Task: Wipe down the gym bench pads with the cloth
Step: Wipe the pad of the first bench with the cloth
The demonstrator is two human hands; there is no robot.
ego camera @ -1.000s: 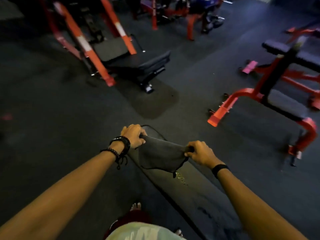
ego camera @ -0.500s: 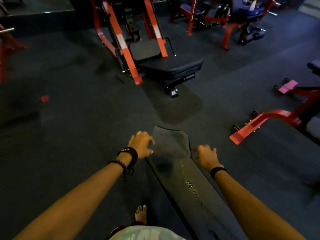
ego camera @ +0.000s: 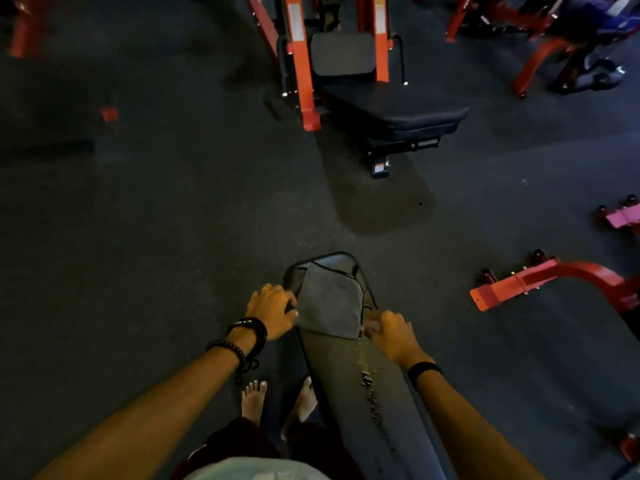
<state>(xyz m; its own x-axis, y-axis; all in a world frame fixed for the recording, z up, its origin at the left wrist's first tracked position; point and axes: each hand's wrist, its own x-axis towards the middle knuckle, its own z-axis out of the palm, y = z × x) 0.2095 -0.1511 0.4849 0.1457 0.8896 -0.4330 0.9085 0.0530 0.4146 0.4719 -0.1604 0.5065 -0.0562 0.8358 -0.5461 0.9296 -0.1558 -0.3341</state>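
Observation:
A long grey bench pad (ego camera: pixel 388 403) runs from the bottom of the view up to its rounded far end. A grey cloth (ego camera: pixel 330 299) lies spread flat over that far end. My left hand (ego camera: pixel 272 310) pinches the cloth's near left corner at the pad's left edge. On the opposite side my right hand (ego camera: pixel 389 332) grips the near right corner, fingers curled. A line of crumbly wear or dirt (ego camera: pixel 369 386) marks the pad just behind the cloth.
A red-framed machine with a black seat pad (ego camera: pixel 391 105) stands ahead on the dark rubber floor. Another red frame foot (ego camera: pixel 512 285) juts in at right, with more red equipment at the top right. My bare feet (ego camera: pixel 254 400) stand left of the bench.
The cloth, held stretched in the air between both hands, has come down and now lies flat on the pad's far end. The view has tilted and shifted.

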